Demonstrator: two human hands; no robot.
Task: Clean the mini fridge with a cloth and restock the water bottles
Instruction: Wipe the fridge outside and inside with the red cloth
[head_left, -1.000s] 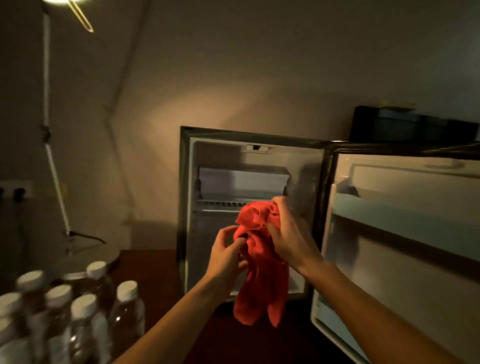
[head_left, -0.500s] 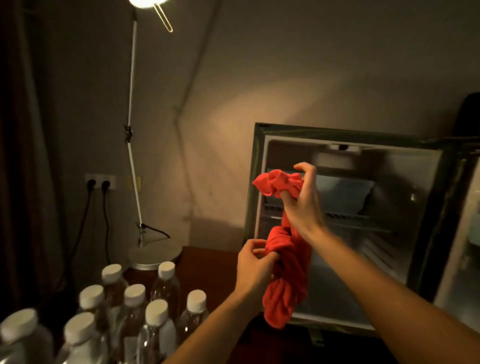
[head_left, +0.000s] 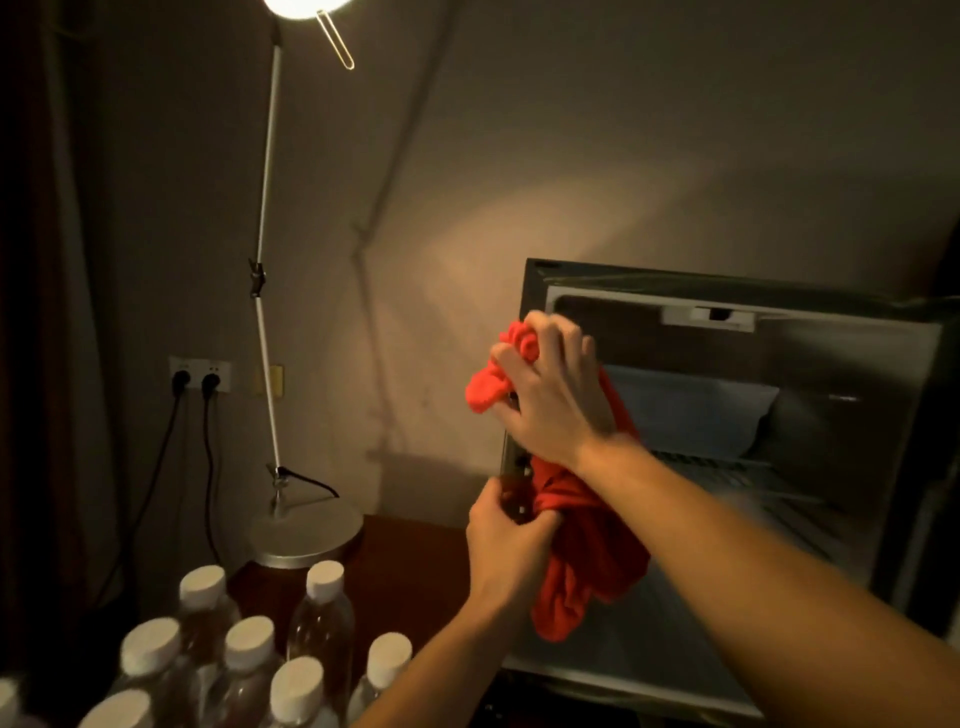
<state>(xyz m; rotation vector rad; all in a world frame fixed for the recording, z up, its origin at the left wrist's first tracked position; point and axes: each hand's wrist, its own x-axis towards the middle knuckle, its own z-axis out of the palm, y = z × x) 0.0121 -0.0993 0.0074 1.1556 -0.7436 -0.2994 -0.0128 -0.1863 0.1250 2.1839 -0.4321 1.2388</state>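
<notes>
A person is standing at a dim table, holding a red cloth (head_left: 592, 561) in front of an open mini fridge (head_left: 779, 467). The right hand (head_left: 556, 395) is gripping the upper end of the cloth, fingers curled tightly round a bunched wad of it, and has climbed higher than it was a second ago, now sitting level with the fridge's top left corner. The left hand (head_left: 509, 540) is pinching the cloth lower down, just beside the fridge's left front edge, so the fabric is being drawn out between the two hands while its loose end is hanging below.

The view has also swung left over the past second: the fridge door is no longer showing, and a lit desk lamp (head_left: 304, 530) and wall sockets (head_left: 200, 374) are now in sight.

The fridge shelves are looking bare, with no bottles inside. A cluster of white-capped water bottles (head_left: 249, 660) is waiting on the table at lower left, well apart from the fridge.

The cloth seems to be getting gathered and readied rather than wiping yet, so cleaning is probably only about to start, and restocking is not yet begun.
</notes>
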